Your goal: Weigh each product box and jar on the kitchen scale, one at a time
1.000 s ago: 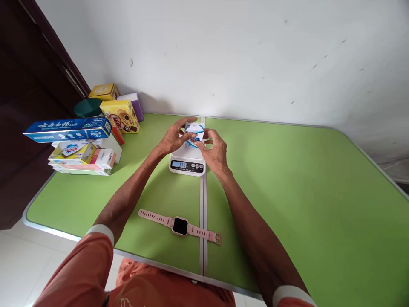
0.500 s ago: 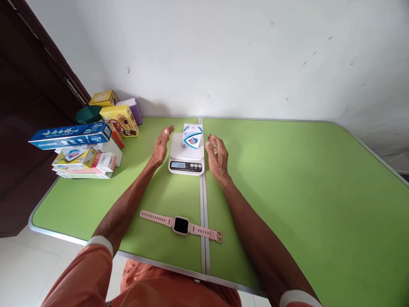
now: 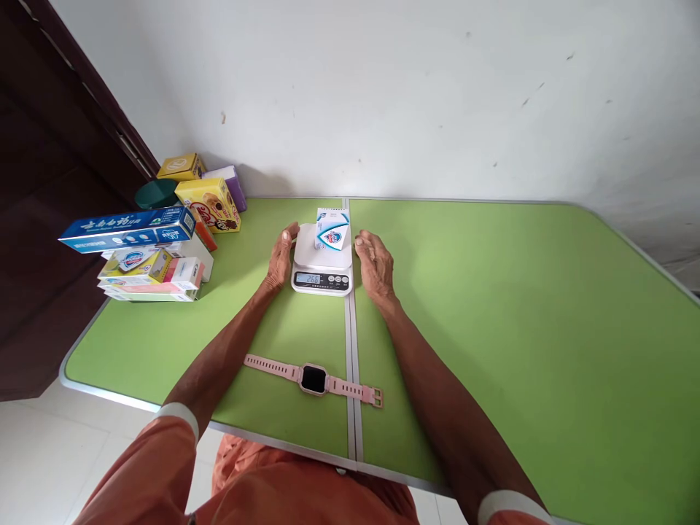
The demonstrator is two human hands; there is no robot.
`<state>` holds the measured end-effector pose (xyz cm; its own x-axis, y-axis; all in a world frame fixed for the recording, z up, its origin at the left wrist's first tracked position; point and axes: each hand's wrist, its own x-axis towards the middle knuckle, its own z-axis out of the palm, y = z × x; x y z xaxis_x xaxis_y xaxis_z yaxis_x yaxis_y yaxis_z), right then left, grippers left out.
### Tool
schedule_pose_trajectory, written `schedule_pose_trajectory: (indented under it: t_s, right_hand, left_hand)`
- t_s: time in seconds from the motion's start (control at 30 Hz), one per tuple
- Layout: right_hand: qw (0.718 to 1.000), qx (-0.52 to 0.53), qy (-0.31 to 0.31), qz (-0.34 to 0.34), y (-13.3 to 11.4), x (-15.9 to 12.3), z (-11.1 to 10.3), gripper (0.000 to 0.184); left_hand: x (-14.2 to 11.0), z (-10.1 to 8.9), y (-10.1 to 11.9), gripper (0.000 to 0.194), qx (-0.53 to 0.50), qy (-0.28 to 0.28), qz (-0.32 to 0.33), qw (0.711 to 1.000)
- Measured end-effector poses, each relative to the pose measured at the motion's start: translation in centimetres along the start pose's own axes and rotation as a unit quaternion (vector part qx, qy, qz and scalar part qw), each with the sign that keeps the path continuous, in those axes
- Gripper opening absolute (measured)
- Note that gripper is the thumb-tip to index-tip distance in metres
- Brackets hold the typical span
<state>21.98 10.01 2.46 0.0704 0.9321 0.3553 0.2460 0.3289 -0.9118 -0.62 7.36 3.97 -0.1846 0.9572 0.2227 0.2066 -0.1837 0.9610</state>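
A white and blue soap box (image 3: 332,230) stands on the platform of a white kitchen scale (image 3: 321,258), toward its right side. The scale's display appears to read 266. My left hand (image 3: 281,257) rests just left of the scale, its fingers apart and holding nothing. On the other side, my right hand (image 3: 375,265) is beside the scale's right edge, also empty, with its fingers loosely curved. Nearer to me lies a pink smartwatch (image 3: 313,379), its strap stretched out flat and its screen dark.
At the left of the green table (image 3: 492,328) is a stack of boxes with a blue toothpaste box (image 3: 128,227) on top and a yellow soap box (image 3: 135,265) below. Behind it are a yellow snack box (image 3: 208,204) and a dark green round thing (image 3: 156,194).
Both hands have let go of the soap box and moved apart to either side of the scale. The box now stands alone there. The display reading has dropped from about 377 to 266.
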Motion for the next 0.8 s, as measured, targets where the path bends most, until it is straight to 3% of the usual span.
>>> schedule_pose_trajectory:
  t_s: [0.5, 0.8]
  right_hand:
    - [1.000, 0.015, -0.009, 0.013, -0.3, 0.0, 0.0, 0.088]
    - [1.000, 0.004, -0.010, 0.012, 0.1, 0.2, 0.1, 0.086]
  left_hand:
    - [0.1, -0.1, -0.5, 0.100, 0.000, 0.011, 0.004, 1.000]
    - [-0.4, 0.0, 0.9, 0.093, 0.105, 0.013, 0.048, 0.993]
